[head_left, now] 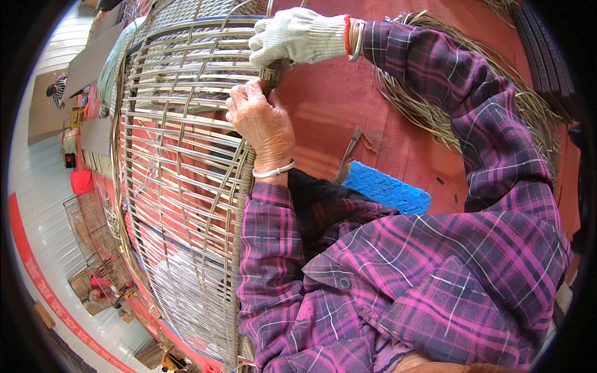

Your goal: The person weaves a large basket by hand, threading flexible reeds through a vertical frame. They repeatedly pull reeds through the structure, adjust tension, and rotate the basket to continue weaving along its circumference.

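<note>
A large openwork wicker panel [180, 149] of pale and brown strands spans the left and upper middle. Along its near side runs a thicker woven edge [244, 177]. My left hand [262, 124], bare with a white band at the wrist, has its fingers bent over this edge. Just beyond it my right hand [298, 38], in a white knitted glove with a red cuff, closes around the same edge. A short wrapped section of edge [271, 74] shows between the two hands. My fingertips are partly hidden, and I cannot make out single strands in them.
A loose coil of brown strands [416, 102] lies on the red floor [329, 112] at the right. Nearer are a blue textured pad [387, 188] and a slim tool [353, 146]. Dark stacked panels [547, 56] stand far right. Another person [59, 90] is far left.
</note>
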The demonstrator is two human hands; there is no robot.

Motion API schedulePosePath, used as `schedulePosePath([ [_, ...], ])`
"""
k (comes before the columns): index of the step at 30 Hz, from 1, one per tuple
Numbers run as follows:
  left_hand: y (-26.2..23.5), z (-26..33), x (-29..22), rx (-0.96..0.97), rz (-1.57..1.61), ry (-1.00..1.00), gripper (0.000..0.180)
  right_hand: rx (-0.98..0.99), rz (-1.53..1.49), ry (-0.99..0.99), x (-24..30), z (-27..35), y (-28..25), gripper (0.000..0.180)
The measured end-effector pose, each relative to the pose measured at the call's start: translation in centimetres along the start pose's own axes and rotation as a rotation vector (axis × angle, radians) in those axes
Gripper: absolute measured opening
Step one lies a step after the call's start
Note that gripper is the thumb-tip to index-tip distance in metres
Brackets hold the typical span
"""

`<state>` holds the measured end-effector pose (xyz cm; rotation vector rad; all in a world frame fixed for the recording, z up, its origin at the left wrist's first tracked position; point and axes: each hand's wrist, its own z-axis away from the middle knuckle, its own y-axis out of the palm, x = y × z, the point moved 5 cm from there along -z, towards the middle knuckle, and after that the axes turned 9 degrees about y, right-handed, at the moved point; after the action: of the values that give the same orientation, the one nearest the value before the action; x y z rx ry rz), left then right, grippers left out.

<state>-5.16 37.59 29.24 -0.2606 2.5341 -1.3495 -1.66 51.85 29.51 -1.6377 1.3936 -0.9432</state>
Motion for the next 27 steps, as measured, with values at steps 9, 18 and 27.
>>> schedulePosePath([
  [9, 1.2, 1.1, 0.0, 0.001, 0.103, 0.022, 0.019, -0.205, -0.071, -0.074, 0.5, 1.8, -0.1, 0.026],
  [18, 1.3, 0.5, 0.2, -0.03, 0.096, 0.038, 0.029, -0.205, -0.192, 0.108, -2.1, 2.8, -0.4, 0.04],
  [27, 3.6, -2.3, -0.9, -0.007, 0.029, 0.093, 0.027, -0.284, -0.098, -0.033, -4.4, 0.2, -2.5, 0.029],
])
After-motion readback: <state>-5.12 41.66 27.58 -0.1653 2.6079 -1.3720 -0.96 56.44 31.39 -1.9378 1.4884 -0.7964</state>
